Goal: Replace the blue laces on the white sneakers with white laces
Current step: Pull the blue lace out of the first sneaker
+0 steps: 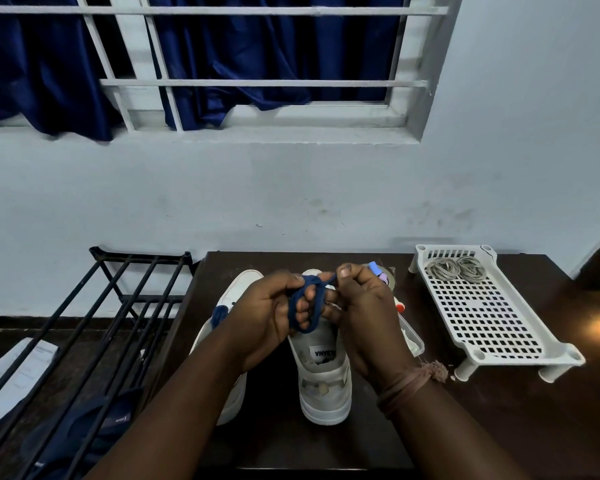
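Both hands raised over the two white sneakers at the table's middle: left hand with fingers looped in coils of blue lace, right hand pinching its upper strand. Soft, limp and light by the look, likely to slip loose; best pinched at the crossing. White laces coiled in the far end of the tray, right.

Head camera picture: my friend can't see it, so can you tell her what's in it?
Two hands, left hand and right hand, wind a blue lace above two white sneakers on a dark table. Coiled white laces sit in a white tray to the right.
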